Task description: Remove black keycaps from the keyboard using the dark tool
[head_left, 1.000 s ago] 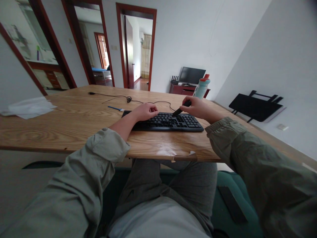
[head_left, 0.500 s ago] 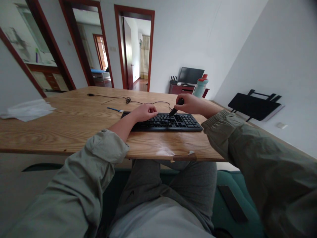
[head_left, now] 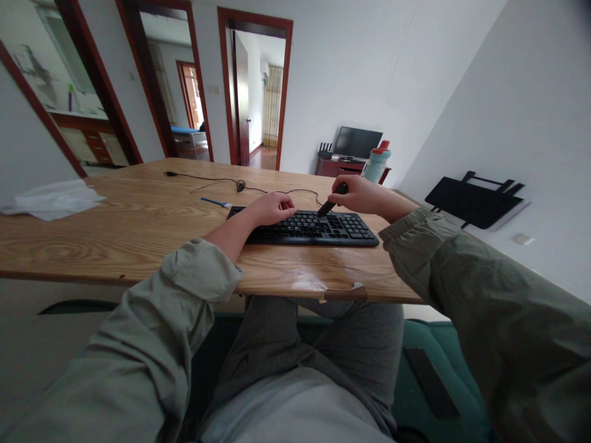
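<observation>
A black keyboard (head_left: pixel 318 229) lies across the table near its front edge. My left hand (head_left: pixel 272 209) rests over the keyboard's left part with its fingers curled at the back edge, the fingertips partly hidden. In my right hand (head_left: pixel 357 192) is a black stick-shaped tool (head_left: pixel 330 203), gripped at its thick upper end. It slants down to the left, and its lower tip meets the keys right of the middle. A small blue brush (head_left: pixel 215 202) with pale bristles lies behind the keyboard's left corner.
A thin black cable (head_left: pixel 207 179) with a knotted bundle runs behind the keyboard. White crumpled cloth or paper (head_left: pixel 55 200) lies at the table's left. Past my right hand stands a pale blue bottle (head_left: pixel 376 165) with a red cap. The table's front edge (head_left: pixel 344 290) is chipped.
The black tool leans slightly more, and my right hand has shifted a little to the right. My left hand and the keyboard stay as they were. The view has tilted slightly.
</observation>
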Available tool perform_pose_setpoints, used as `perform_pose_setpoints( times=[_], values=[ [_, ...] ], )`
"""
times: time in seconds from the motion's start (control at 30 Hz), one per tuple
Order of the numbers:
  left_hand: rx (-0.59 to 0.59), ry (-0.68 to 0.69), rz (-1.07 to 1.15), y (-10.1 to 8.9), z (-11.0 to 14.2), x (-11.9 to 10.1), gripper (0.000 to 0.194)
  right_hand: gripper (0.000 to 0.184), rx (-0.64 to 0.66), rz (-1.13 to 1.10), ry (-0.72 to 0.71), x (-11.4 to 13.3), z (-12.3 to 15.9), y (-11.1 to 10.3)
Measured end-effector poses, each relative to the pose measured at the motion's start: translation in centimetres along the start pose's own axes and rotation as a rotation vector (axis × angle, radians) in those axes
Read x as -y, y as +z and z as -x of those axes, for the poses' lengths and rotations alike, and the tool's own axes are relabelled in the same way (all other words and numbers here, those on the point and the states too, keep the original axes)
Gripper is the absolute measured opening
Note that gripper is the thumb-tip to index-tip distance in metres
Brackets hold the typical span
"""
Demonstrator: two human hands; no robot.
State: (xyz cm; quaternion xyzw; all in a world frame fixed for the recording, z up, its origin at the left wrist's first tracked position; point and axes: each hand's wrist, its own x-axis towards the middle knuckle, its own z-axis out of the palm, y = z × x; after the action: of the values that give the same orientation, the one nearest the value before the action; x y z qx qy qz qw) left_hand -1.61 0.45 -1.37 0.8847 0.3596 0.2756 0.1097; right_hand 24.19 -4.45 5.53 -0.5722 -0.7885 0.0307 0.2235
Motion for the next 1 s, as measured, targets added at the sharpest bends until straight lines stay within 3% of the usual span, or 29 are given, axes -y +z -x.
perform_pose_setpoints(
  times=[0.23,0.43,0.6,0.8,1.0],
  values=[
    [0.000,-0.001,0.012,0.0,0.1,-0.1,0.030,0.021,0.072,-0.060,0.049,-1.6,-1.2,0.2],
    [0.010,0.007,0.006,-0.1,0.2,-0.1,0.028,0.023,0.093,-0.079,0.041,-0.9,-0.8,-0.2],
    [-0.001,0.003,-0.003,0.1,-0.1,0.0,0.029,0.017,0.031,0.007,0.016,0.3,0.7,-0.2],
    [0.004,0.022,-0.015,0.0,-0.5,0.2,0.030,0.015,-0.119,0.091,-0.026,1.1,3.7,1.4],
    [0.010,0.009,-0.014,-0.3,-0.5,0.0,0.029,0.020,-0.126,0.142,-0.071,1.8,6.4,2.7]
  ],
)
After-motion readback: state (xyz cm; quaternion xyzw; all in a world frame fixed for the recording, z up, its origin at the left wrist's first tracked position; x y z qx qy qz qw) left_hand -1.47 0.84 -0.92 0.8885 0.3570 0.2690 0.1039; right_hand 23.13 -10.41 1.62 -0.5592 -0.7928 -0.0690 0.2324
